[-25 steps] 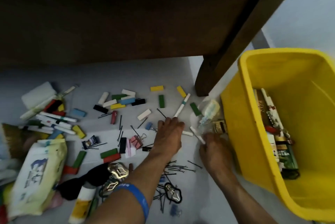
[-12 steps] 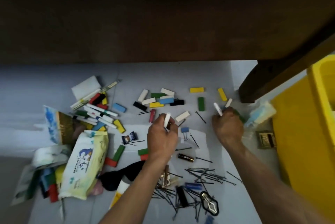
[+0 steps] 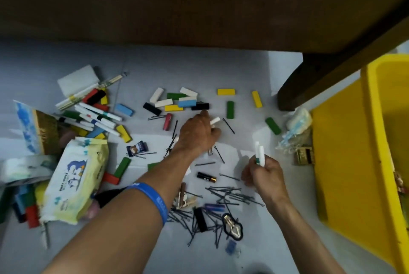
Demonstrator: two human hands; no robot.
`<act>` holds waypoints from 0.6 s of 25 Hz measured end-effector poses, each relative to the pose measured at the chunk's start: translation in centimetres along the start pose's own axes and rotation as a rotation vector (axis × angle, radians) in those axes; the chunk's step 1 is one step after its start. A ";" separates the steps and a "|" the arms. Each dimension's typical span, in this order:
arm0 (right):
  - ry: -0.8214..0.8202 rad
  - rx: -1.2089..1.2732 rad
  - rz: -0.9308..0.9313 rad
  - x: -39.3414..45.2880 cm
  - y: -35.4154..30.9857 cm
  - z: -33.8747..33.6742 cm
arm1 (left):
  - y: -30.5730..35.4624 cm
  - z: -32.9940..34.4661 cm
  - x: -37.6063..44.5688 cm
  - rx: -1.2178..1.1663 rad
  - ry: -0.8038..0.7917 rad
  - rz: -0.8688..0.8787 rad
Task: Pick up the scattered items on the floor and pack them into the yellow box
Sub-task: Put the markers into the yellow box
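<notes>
Pale floor under dark wooden furniture, yellow box right.

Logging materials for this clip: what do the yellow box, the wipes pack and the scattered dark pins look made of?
Yellow box: likely moulded plastic, smooth uniform glossy walls. Wipes pack: soft printed plastic film, crinkled and sagging. Dark pins: probably thin metal wire, slender and dark; too small to confirm.

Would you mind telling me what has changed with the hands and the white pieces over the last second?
The right hand, which was reaching among the floor items near the yellow box, has drawn back toward the person with two white markers in its grip. The left hand has taken up a white piece and moved forward toward the coloured blocks. The hairpin pile and wipes pack lie where they were.
</notes>
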State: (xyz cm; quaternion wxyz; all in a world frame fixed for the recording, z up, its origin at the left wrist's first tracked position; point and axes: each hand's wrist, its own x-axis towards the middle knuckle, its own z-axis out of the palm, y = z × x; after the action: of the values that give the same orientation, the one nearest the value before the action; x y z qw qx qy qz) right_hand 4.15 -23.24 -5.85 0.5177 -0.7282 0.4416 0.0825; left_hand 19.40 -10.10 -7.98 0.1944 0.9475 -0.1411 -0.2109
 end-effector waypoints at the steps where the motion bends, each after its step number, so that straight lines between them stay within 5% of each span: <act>1: -0.001 -0.015 -0.052 -0.8 0.4 0.3 | 0.0 -0.6 -0.6 -0.098 -0.009 -0.063; 5: -0.090 -0.500 -0.576 -3.9 1.3 3.4 | -1.9 -3.6 -5.5 -0.492 0.141 -0.322; 8: -0.206 -0.858 -0.722 -4.8 1.4 6.5 | -4.7 -4.1 -11.0 -0.570 0.279 -0.423; 12: -0.215 -0.754 -0.657 -5.5 0.5 7.2 | -6.9 -1.5 -17.3 -0.405 0.230 -0.549; 15: -0.129 -0.751 -0.585 -6.9 1.7 4.5 | -5.6 1.2 -18.4 -0.165 0.186 -0.373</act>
State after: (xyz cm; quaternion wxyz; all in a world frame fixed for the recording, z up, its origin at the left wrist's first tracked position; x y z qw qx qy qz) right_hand 0.30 -15.85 -5.06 0.2466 -0.9519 0.1247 0.1320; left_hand 3.88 0.88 -4.99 0.2409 0.9535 0.0729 -0.1656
